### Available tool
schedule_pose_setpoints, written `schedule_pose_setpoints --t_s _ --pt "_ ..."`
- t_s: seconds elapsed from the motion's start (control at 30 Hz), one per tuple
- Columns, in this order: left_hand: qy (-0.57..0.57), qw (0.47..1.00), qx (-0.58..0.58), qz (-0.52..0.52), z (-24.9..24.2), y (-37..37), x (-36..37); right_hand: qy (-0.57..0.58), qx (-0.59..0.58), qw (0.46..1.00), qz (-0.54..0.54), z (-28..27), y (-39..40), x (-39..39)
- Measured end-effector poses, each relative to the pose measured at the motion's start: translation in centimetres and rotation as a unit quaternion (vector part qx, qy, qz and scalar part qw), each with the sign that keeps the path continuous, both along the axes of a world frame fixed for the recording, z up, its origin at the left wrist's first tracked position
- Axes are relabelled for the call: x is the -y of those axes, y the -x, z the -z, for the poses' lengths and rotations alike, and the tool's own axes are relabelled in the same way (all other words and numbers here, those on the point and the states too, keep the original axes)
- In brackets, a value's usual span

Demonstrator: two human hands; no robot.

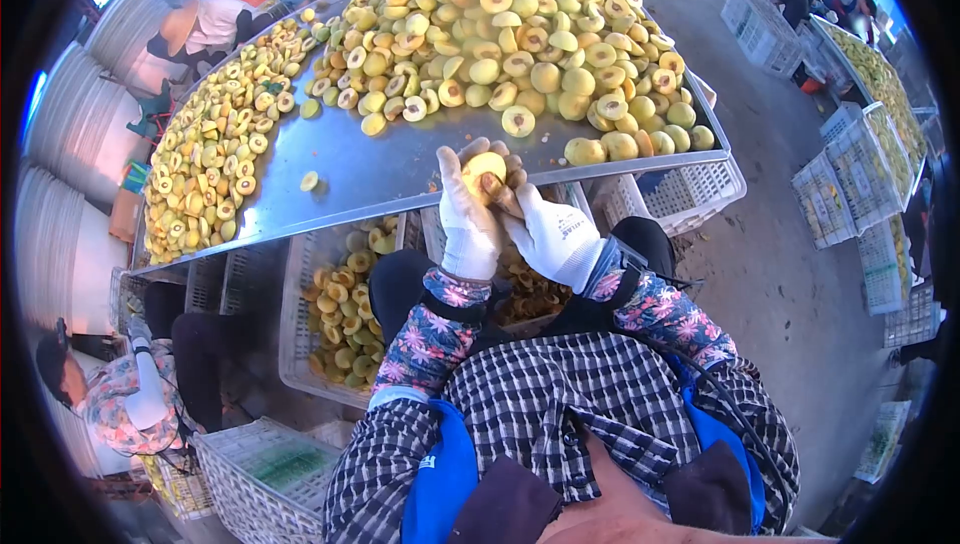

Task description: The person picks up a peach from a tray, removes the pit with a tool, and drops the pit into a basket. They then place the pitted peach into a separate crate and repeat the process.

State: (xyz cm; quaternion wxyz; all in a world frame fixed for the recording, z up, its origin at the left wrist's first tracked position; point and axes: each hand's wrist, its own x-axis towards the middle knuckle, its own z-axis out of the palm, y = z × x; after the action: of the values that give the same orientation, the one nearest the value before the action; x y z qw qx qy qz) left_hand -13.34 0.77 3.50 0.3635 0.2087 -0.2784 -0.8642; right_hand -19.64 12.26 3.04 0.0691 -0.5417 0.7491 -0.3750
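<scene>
My gloved left hand [468,219] is wrapped round a cut yellow peach half [484,173] just past the near edge of the metal table. The cut face shows a brown hollow or pit in its middle. My right hand [555,236], also in a white glove with stained fingertips, grips the same half from the right, its fingers pressed at the brown centre. Whether a small tool is in those fingers is hidden. Beyond my hands, a large heap of peach halves [500,34] covers the table's far side. A lone half [310,181] lies on the bare metal.
The metal table's rim [690,157] runs before me. Below it stand a crate of peach halves [290,344] and a white crate [690,194]. A co-worker [130,394] sits at left near another crate [270,474]. More crates [850,184] and people are at right.
</scene>
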Motion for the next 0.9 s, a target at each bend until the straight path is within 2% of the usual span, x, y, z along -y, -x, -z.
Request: schedule_pose_setpoints --t_s 0.03,0.07,0.13,0.2,0.27,0.3,0.33,0.37,0.4,0.47,0.5,0.53,0.6,0.67,0.73,0.77,0.8,0.83,0.87,0.9 --pt "0.001 1.000 0.004 0.007 0.3 -0.1 0.2 0.003 0.044 0.998 -0.032 0.6 0.2 -0.2" --pt "0.043 0.997 0.060 -0.011 1.1 0.0 0.8 0.013 0.083 0.994 -0.066 1.0 0.8 -0.1" --pt "0.049 0.996 0.069 0.015 0.2 -0.4 0.4 -0.002 0.171 0.980 -0.105 1.6 1.6 0.0" --pt "0.000 0.999 0.025 0.044 0.8 -0.1 0.4 -0.036 0.233 0.961 -0.141 0.9 2.0 -0.4" --pt "0.026 0.997 0.049 0.057 0.9 0.0 0.5 -0.054 0.179 0.973 -0.136 1.0 1.9 -0.5" --pt "0.017 0.997 0.039 0.072 0.8 0.2 0.7 0.058 0.190 0.970 -0.140 1.3 1.5 -0.1" --pt "0.005 0.996 0.031 0.086 0.9 0.1 0.8 0.059 0.189 0.971 -0.138 1.5 2.1 -0.1" --pt "-0.019 0.994 0.027 0.103 0.7 0.1 0.8 -0.026 0.416 0.892 -0.172 0.1 2.6 -0.6" --pt "-0.051 0.991 0.029 0.120 0.3 0.3 0.8 -0.109 0.624 0.750 -0.190 -0.7 2.6 -1.4" --pt "-0.031 0.990 0.037 0.132 -1.0 0.3 0.1 -0.073 0.756 0.630 -0.164 -0.4 2.0 -1.9" --pt "0.047 0.987 0.035 0.153 -1.4 -0.5 -0.3 -0.074 0.790 0.574 -0.203 0.5 2.1 -2.1" --pt "0.025 0.983 0.033 0.179 0.4 0.4 0.8 -0.068 0.815 0.520 -0.245 1.1 2.2 -2.1" --pt "0.018 0.989 0.054 0.135 -0.2 0.5 0.2 -0.051 0.836 0.489 -0.244 1.4 2.2 -2.6" --pt "-0.003 0.989 0.050 0.141 0.8 0.4 0.7 -0.055 0.839 0.483 -0.246 2.1 2.1 -3.3" --pt "-0.019 0.988 0.041 0.147 1.1 -0.3 1.3 -0.111 0.683 0.695 -0.197 1.6 1.5 -4.3" --pt "0.057 0.987 0.085 0.122 0.9 -1.3 1.5 -0.192 0.588 0.756 -0.215 3.0 2.1 -4.4" --pt "0.134 0.978 0.124 0.100 0.7 -2.5 1.9 -0.134 0.384 0.878 -0.253 5.1 1.9 -4.9" --pt "0.406 0.887 0.218 0.037 0.2 -4.3 2.8 -0.225 0.285 0.902 -0.233 5.7 1.9 -5.4" --pt "0.639 0.713 0.286 -0.034 -0.3 -6.7 4.3 -0.315 0.181 0.908 -0.207 5.9 2.0 -6.0" --pt "0.586 0.727 0.356 -0.031 -0.6 -9.1 6.1 -0.377 0.155 0.887 -0.218 6.0 2.2 -6.2"
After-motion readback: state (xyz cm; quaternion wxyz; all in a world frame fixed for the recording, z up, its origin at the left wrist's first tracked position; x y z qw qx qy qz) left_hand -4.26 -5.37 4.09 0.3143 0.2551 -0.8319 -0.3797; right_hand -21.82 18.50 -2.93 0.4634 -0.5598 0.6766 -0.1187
